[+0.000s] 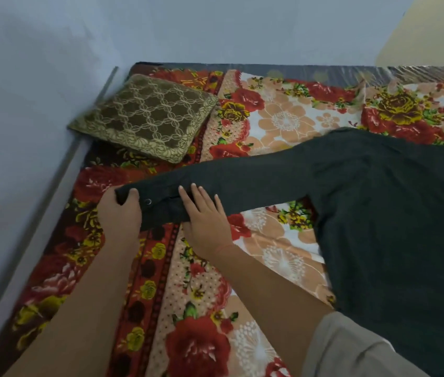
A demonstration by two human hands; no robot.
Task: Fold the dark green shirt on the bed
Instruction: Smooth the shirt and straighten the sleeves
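Observation:
The dark green shirt (384, 213) lies spread flat on the bed's floral sheet (283, 123), its body at the right and one long sleeve stretched out to the left. My left hand (118, 213) grips the cuff end of that sleeve, thumb over the fabric beside a metal snap button. My right hand (204, 216) lies flat with straight fingers pressing on the sleeve a little right of the cuff. The shirt's right side runs out of the frame.
A brown and gold patterned cushion (144, 115) sits at the bed's far left corner. A pale wall (24, 104) runs along the left side of the bed and behind it. The bed's grey edge (52, 210) borders the wall.

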